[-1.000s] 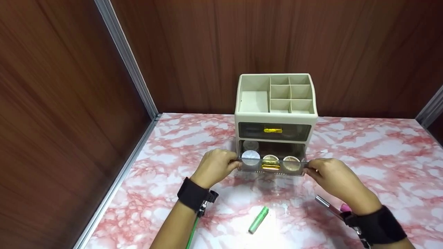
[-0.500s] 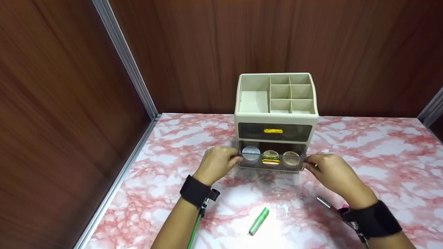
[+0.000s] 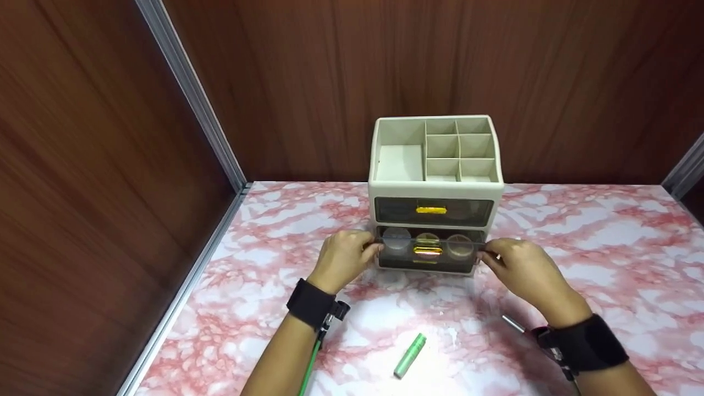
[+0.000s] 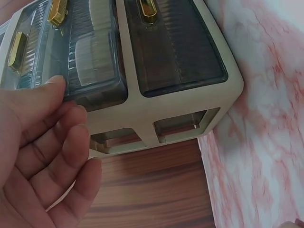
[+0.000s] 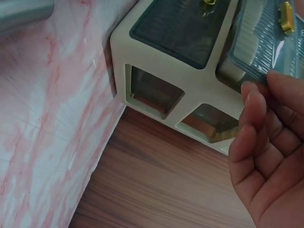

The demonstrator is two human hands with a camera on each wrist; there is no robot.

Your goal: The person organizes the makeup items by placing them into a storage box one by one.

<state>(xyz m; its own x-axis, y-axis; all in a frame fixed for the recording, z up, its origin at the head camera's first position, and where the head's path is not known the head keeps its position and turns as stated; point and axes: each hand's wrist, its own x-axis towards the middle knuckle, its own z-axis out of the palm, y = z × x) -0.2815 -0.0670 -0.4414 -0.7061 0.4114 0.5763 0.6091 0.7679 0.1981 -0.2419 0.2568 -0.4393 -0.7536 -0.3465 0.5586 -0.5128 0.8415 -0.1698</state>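
Observation:
A cream organizer (image 3: 434,190) with open top compartments stands at the back of the pink marble table (image 3: 286,220). It has two smoky clear drawers with gold handles. The lower drawer (image 3: 426,254) sticks out only slightly and holds three round jars (image 3: 397,240). My left hand (image 3: 346,257) touches the drawer's left front corner and my right hand (image 3: 517,267) touches its right front corner. In the left wrist view a fingertip of my left hand (image 4: 57,123) presses the lower drawer (image 4: 90,61), with the other fingers loosely bent. In the right wrist view my right hand (image 5: 266,142) meets the lower drawer (image 5: 266,42) the same way.
A green tube (image 3: 410,356) lies on the table near the front, between my forearms. A silver tube (image 3: 512,323) lies beside my right wrist. Brown wood walls with metal trim (image 3: 203,110) close in the left and back sides.
The lower drawer has slid back into the organizer, from well pulled out to almost in. Both hands have moved with it toward the organizer.

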